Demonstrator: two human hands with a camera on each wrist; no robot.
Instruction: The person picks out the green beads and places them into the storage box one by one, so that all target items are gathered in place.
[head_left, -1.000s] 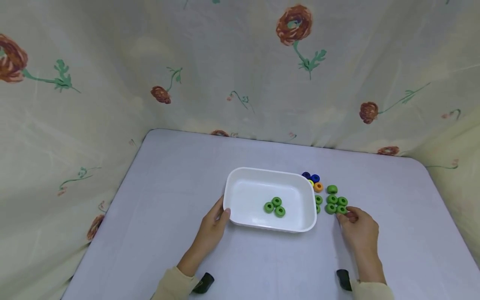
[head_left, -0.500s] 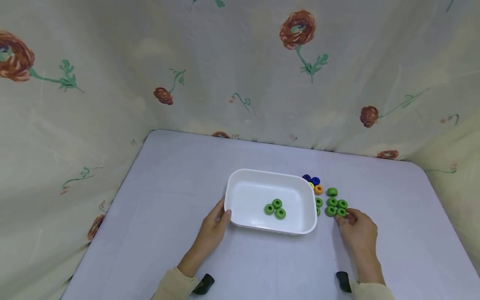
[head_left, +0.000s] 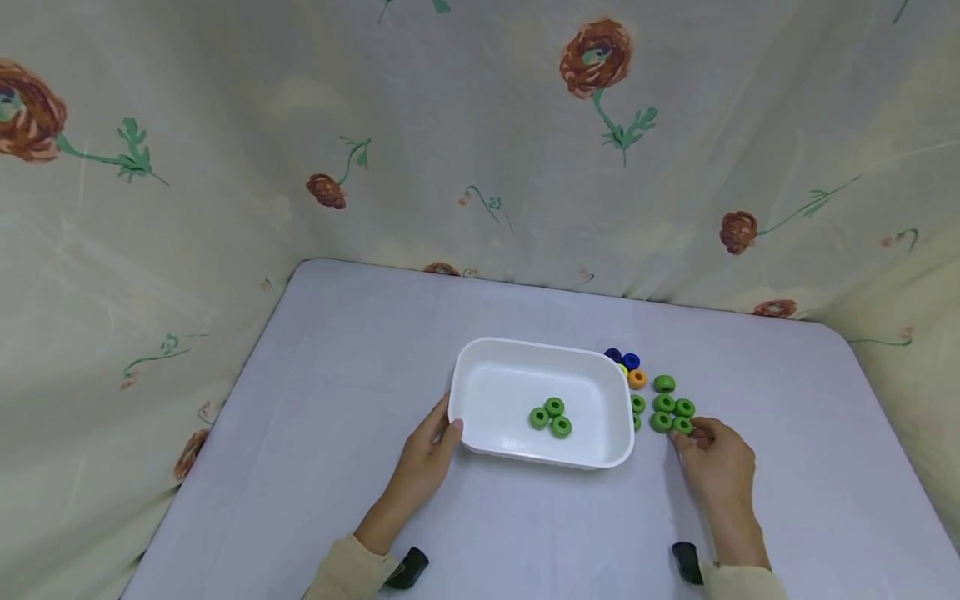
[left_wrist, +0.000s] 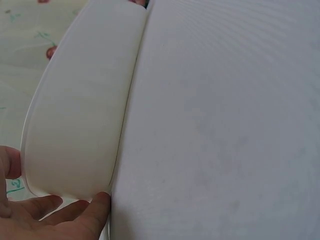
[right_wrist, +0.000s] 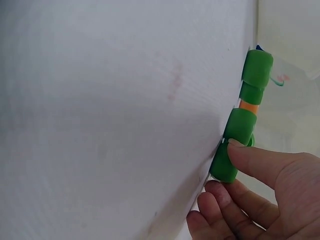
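Note:
My left hand point(head_left: 420, 462) grips the left end of a white tray point(head_left: 491, 400) in the head view, thumb at the rim and fingers against the outer wall. Three green beads point(head_left: 554, 407) touch one another inside it. To the tray's right, my right hand point(head_left: 718, 462) pinches a green bead point(head_left: 682, 425) at the near corner of a cluster of several green beads point(head_left: 663, 403). In the right wrist view, thumb and index finger touch that bead point(right_wrist: 223, 167) from either side, low at the tabletop. The left wrist view shows fingertips point(left_wrist: 100, 205) on the tray's wall point(left_wrist: 80, 110).
Behind the tray's right corner lie blue beads point(head_left: 632, 362), an orange bead point(head_left: 637, 379) and a partly hidden yellow bead. Green beads point(head_left: 637, 404) at the tray's right edge are partly covered by it. Floral cloth point(head_left: 480, 150) surrounds the pale table point(head_left: 360, 350).
The head view has shifted slightly. Both hands, the tray and the beads hold nearly the same places.

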